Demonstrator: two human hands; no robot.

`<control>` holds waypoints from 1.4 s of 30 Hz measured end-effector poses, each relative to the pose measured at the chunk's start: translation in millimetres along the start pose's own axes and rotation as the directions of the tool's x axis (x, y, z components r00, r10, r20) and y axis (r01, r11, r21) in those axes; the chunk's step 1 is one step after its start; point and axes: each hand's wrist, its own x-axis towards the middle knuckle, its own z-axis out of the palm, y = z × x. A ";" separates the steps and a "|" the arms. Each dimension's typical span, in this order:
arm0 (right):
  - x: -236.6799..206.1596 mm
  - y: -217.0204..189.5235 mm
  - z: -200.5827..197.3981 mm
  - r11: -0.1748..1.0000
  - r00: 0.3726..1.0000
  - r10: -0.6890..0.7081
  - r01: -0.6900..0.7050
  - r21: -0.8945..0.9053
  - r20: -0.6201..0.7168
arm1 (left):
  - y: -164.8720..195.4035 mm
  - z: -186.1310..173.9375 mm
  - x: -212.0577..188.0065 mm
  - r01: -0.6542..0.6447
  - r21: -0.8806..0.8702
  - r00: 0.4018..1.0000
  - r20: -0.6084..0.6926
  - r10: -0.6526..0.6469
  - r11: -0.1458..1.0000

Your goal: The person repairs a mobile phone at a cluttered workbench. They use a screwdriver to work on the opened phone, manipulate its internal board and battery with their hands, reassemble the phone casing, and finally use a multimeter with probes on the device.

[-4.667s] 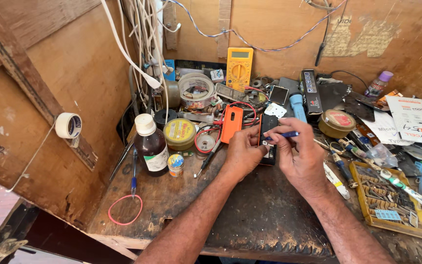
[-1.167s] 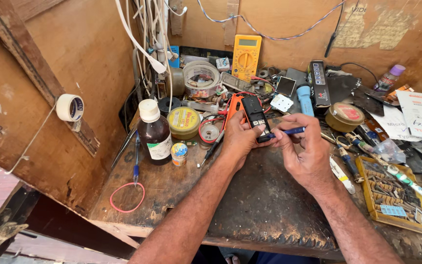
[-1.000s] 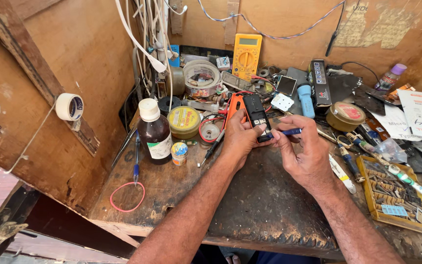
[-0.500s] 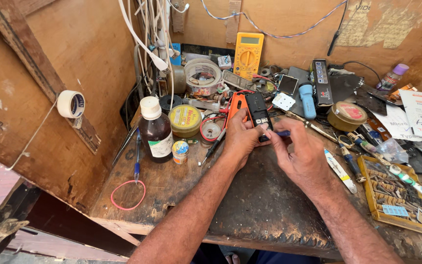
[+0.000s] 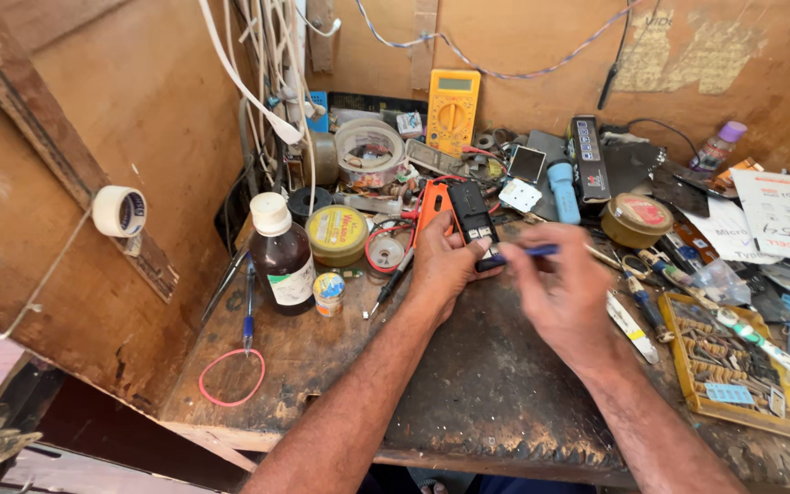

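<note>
— Near the middle of the cluttered wooden table (image 5: 322,366), what do the hands have hold of?

— The left hand (image 5: 443,265) is closed around the lower end of a small black mobile phone (image 5: 474,222), which is raised off the table and tilted, its top pointing away from the person. The right hand (image 5: 561,293) is pinched shut on a blue-handled screwdriver (image 5: 528,252), and the tool's tip meets the phone's lower edge, just beside the left thumb. The right hand is blurred, so its exact finger placement is hard to read.

— What lies close to the phone?

— An orange plastic piece (image 5: 433,203) sits just behind the left hand, touching or nearly touching the phone's side. Left of that are a round yellow tin (image 5: 336,233) and a brown glass bottle with a white cap (image 5: 282,259), with a small round container (image 5: 328,293) just in front of the tin.

— And farther out?

— A yellow multimeter (image 5: 453,108) leans against the back wall. A blue pen (image 5: 248,306) and a pink rubber band (image 5: 231,377) lie near the left front edge. To the right is a yellow parts tray (image 5: 722,370), and a roll of white tape (image 5: 119,211) hangs on the left wall.
</note>
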 end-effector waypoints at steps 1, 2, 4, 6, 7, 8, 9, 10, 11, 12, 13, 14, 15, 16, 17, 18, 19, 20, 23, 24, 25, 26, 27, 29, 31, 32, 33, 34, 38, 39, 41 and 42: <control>1.1 1.2 -1.7 0.998 0.997 0.032 -0.028 0.058 -0.066 | -1.6 -0.1 1.7 0.003 0.009 1.000 -0.018 -0.003 1.000; 2.3 2.4 -4.5 0.992 0.989 0.067 -0.052 0.118 -0.128 | -3.1 0.2 2.9 0.007 0.017 0.999 -0.038 -0.007 1.000; 6.5 6.5 -10.3 0.980 0.961 0.177 -0.151 0.131 -0.211 | -5.5 2.9 2.8 -0.035 0.110 0.997 -0.064 0.042 0.993; 13.7 13.7 -14.1 0.950 0.913 0.310 -0.309 0.047 -0.266 | -3.9 7.4 0.3 -0.081 0.154 0.995 -0.043 0.089 0.985; 14.9 16.9 -14.8 0.934 0.900 0.348 -0.357 0.014 -0.263 | -2.0 10.4 -2.9 -0.103 0.150 0.994 -0.011 0.106 0.983; 15.6 20.2 -14.5 0.914 0.884 0.386 -0.405 -0.020 -0.262 | 2.0 13.3 -5.6 -0.123 0.145 0.992 0.021 0.122 0.982; 15.7 23.7 -14.3 0.891 0.867 0.423 -0.451 -0.053 -0.262 | 7.4 15.9 -8.2 -0.083 0.077 0.996 0.041 0.080 0.994; 15.3 27.0 -14.3 0.875 0.862 0.435 -0.473 -0.105 -0.262 | 13.7 18.4 -11.2 -0.041 0.010 0.997 0.062 0.041 0.999; 14.9 30.6 -14.3 0.856 0.856 0.446 -0.494 -0.156 -0.262 | 20.9 20.3 -13.8 0.002 -0.057 0.996 0.085 0.003 0.998; 13.6 33.7 -14.3 0.833 0.849 0.459 -0.514 -0.207 -0.261 | 28.7 21.6 -16.1 0.010 -0.049 0.999 0.053 -0.007 0.999; 12.5 36.9 -14.1 0.816 0.848 0.463 -0.522 -0.249 -0.258 | 36.6 22.3 -17.7 0.018 -0.041 1.000 0.021 -0.018 0.999; 12.1 40.3 -14.0 0.798 0.846 0.466 -0.528 -0.290 -0.258 | 44.3 22.3 -19.0 0.026 -0.031 1.000 -0.008 -0.026 0.999; 11.1 43.3 -14.5 0.777 0.843 0.470 -0.536 -0.331 -0.260 | 50.7 21.8 -20.8 -0.062 0.216 0.990 -0.107 0.087 0.974; 9.9 46.1 -14.5 0.767 0.837 0.483 -0.545 -0.338 -0.256 | 56.2 20.5 -22.4 -0.116 0.456 0.961 -0.175 0.216 0.883; 8.7 48.8 -14.0 0.757 0.832 0.495 -0.555 -0.346 -0.251 | 60.3 19.0 -24.1 -0.132 0.667 0.912 -0.208 0.354 0.733; 7.2 51.2 -14.6 0.746 0.826 0.507 -0.564 -0.354 -0.247 | 63.1 16.9 -25.8 -0.155 0.749 0.880 -0.192 0.435 0.644; 6.1 53.6 -15.4 0.733 0.837 0.495 -0.547 -0.405 -0.234 | 65.3 13.7 -27.1 -0.170 0.822 0.842 -0.165 0.513 0.544; 5.0 55.7 -15.4 0.718 0.847 0.485 -0.528 -0.452 -0.220 | 66.6 10.5 -28.0 -0.175 0.884 0.801 -0.128 0.585 0.434; 0.9 60.7 -17.3 0.701 0.880 0.439 -0.463 -0.543 -0.184 | 66.5 4.2 -25.2 -0.134 0.944 0.758 -0.098 0.645 0.300; -0.3 61.8 -17.9 0.699 0.890 0.421 -0.440 -0.563 -0.173 | 66.3 2.0 -23.3 -0.097 0.959 0.767 -0.098 0.634 0.266; -1.7 62.6 -18.3 0.679 0.891 0.418 -0.435 -0.591 -0.176 | 65.9 -0.1 -21.1 -0.062 0.971 0.777 -0.098 0.621 0.229; -2.6 63.2 -18.3 0.658 0.893 0.414 -0.429 -0.619 -0.178 | 65.2 -1.2 -18.5 -0.027 0.981 0.787 -0.098 0.609 0.192; -3.4 63.5 -18.0 0.636 0.894 0.412 -0.422 -0.646 -0.178 | 63.6 -1.7 -16.8 -0.008 0.986 0.799 -0.093 0.594 0.165; -3.3 64.0 -16.8 0.632 0.893 0.418 -0.419 -0.652 -0.169 | 61.3 -2.7 -13.0 0.029 0.994 0.820 -0.085 0.566 0.108; -4.2 62.5 -16.0 0.647 0.899 0.407 -0.407 -0.645 -0.159 | 58.5 -2.2 -10.8 0.049 0.996 0.831 -0.083 0.549 0.077; -4.2 61.2 -15.7 0.665 0.908 0.389 -0.394 -0.634 -0.156 | 57.7 -1.7 -10.2 0.059 0.996 0.837 -0.082 0.541 0.061; -3.9 59.4 -15.3 0.685 0.917 0.369 -0.379 -0.623 -0.152 | 57.6 -1.4 -9.8 0.060 0.995 0.841 -0.091 0.533 0.074; -3.1 57.0 -14.4 0.711 0.929 0.336 -0.359 -0.605 -0.157 | 58.9 -1.7 -9.3 0.061 0.995 0.844 -0.097 0.527 0.085; 1.3 42.6 -14.3 0.806 0.969 0.184 -0.244 -0.539 -0.165 | 67.4 -0.5 -13.1 0.065 0.989 0.836 -0.128 0.534 0.136; 2.8 38.4 -14.3 0.827 0.977 0.141 -0.206 -0.523 -0.163 | 69.6 0.1 -15.2 0.069 0.984 0.833 -0.148 0.534 0.165; 7.0 31.1 -13.0 0.856 0.981 0.119 -0.179 -0.486 -0.152 | 73.0 2.5 -19.3 0.076 0.973 0.827 -0.183 0.531 0.217; 8.4 28.0 -11.9 0.869 0.983 0.109 -0.166 -0.467 -0.146 | 72.9 4.7 -21.4 0.011 0.960 0.816 -0.171 0.552 0.281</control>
